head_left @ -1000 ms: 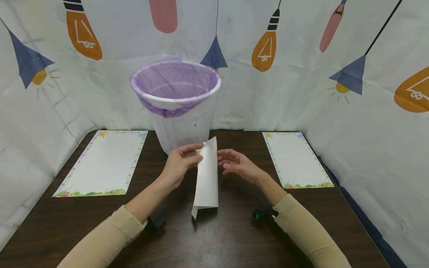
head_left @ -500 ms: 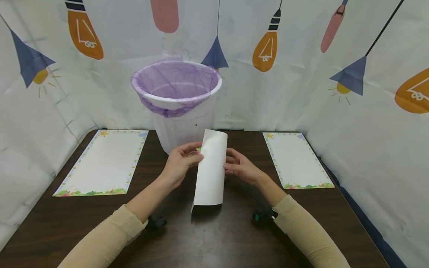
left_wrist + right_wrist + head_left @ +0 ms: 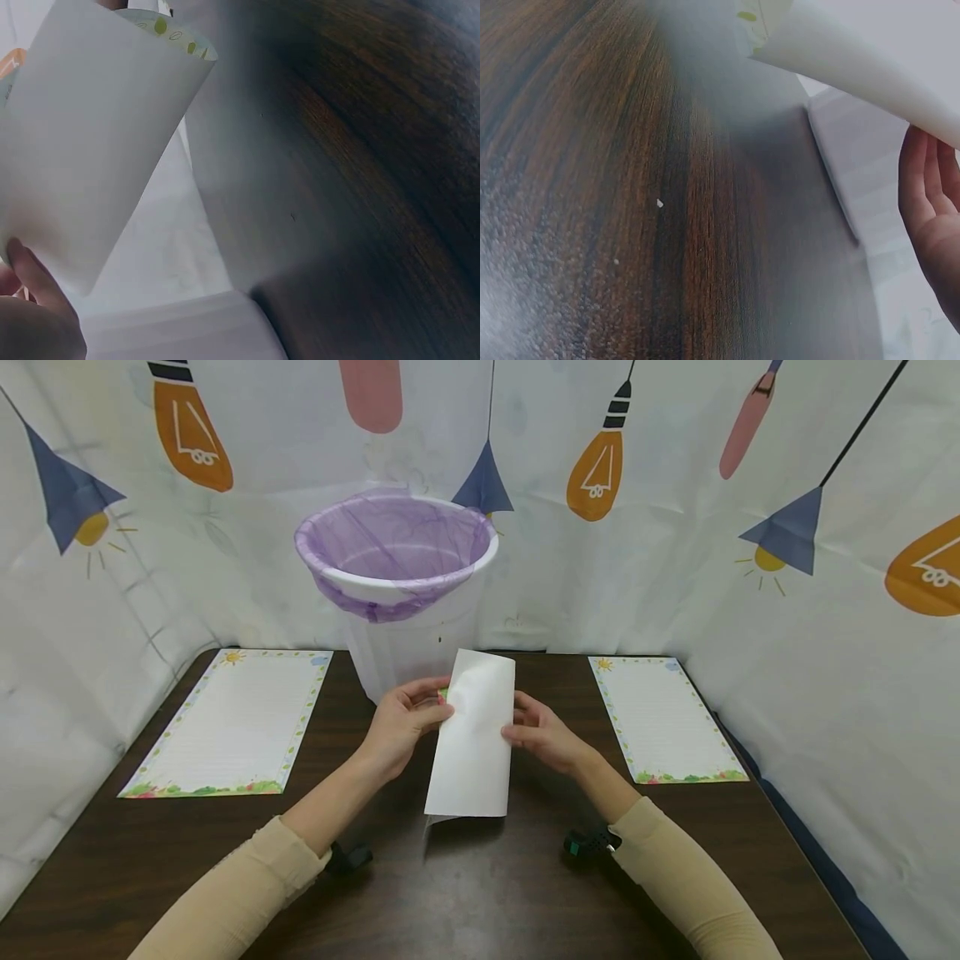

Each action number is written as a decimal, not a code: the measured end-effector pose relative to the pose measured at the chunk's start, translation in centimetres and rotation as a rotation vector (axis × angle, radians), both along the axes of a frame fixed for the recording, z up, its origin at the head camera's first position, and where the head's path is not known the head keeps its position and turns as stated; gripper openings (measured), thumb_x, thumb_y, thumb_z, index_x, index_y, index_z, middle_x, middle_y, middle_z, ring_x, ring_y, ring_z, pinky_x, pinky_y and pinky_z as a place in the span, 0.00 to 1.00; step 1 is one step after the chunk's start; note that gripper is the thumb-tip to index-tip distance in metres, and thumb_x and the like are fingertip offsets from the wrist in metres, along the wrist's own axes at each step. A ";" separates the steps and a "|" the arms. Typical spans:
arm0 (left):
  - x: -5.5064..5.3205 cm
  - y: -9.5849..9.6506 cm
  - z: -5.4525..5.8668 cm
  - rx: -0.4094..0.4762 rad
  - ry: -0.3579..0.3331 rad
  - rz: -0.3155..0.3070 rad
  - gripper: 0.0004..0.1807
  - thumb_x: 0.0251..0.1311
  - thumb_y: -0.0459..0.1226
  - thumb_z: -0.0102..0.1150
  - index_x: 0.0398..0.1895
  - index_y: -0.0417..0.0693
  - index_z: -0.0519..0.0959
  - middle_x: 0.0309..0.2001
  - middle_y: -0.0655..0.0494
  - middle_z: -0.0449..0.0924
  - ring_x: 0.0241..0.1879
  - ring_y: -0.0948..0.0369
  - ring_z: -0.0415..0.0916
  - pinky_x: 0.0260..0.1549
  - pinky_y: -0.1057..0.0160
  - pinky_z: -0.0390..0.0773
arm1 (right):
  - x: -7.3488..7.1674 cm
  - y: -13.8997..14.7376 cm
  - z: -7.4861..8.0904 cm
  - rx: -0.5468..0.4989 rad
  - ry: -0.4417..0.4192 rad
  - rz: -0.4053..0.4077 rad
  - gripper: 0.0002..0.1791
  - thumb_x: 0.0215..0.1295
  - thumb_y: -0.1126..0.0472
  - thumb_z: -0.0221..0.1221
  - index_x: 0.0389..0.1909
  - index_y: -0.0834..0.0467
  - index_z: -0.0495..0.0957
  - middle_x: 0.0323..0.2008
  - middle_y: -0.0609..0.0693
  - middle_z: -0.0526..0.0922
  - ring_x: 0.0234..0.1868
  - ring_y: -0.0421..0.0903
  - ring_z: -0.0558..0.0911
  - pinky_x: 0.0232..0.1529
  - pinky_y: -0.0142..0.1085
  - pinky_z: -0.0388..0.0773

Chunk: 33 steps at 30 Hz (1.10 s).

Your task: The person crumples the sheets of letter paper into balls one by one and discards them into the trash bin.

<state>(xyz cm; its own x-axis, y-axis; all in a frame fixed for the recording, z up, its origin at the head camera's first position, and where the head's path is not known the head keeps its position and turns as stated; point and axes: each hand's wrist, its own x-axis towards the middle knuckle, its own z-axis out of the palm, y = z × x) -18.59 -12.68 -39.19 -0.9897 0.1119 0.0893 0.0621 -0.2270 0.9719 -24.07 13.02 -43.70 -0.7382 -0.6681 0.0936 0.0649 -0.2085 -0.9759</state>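
Note:
A folded sheet of paper is held up over the table in the middle of the head view, its plain white back facing me. My left hand pinches its left edge, thumb in front, and a bit of green and pink print shows by the fingers. On the opposite edge my right hand grips the paper, thumb in front and other fingers behind. The left wrist view shows the paper bent over, with a leaf-patterned border on its inner side. In the right wrist view, fingers touch the paper from below.
A white bin with a purple liner stands behind the hands. One bordered sheet lies flat at the left, another bordered sheet at the right. The dark wooden table meets printed white curtains at the back and sides.
The folded paper has opened wider, its right edge shifting rightward. My right hand, loose beside the paper at first, now grips that edge. The left hand keeps its hold.

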 end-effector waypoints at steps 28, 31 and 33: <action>-0.3 -0.3 -0.2 -0.049 0.002 0.049 0.24 0.62 0.23 0.63 0.62 0.31 0.75 0.43 0.53 0.80 0.44 0.60 0.77 0.40 0.67 0.81 | -0.4 0.6 -0.5 -0.038 -0.026 -0.020 0.31 0.71 0.74 0.48 0.73 0.57 0.56 0.56 0.56 0.77 0.55 0.49 0.80 0.56 0.41 0.79; -0.3 -0.3 -0.2 -0.050 -0.002 0.067 0.24 0.63 0.22 0.63 0.62 0.32 0.75 0.42 0.53 0.80 0.42 0.61 0.78 0.39 0.66 0.81 | -0.4 0.6 -0.5 -0.047 -0.038 -0.033 0.30 0.71 0.73 0.49 0.71 0.58 0.57 0.55 0.56 0.78 0.53 0.49 0.80 0.55 0.40 0.79; -0.4 -0.4 -0.3 -0.049 -0.005 0.075 0.24 0.63 0.22 0.63 0.63 0.32 0.75 0.42 0.53 0.79 0.41 0.61 0.78 0.39 0.66 0.81 | -0.5 0.6 -0.6 -0.051 -0.039 -0.044 0.29 0.71 0.73 0.49 0.71 0.58 0.58 0.54 0.56 0.79 0.52 0.49 0.81 0.54 0.40 0.80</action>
<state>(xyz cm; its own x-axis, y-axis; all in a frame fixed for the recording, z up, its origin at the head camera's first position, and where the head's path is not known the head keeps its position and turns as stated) -18.97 -13.12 -39.45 -0.9959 0.0414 0.0808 0.0724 -0.1743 0.9820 -24.54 13.64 -44.28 -0.7706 -0.6299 0.0972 0.0926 -0.2615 -0.9608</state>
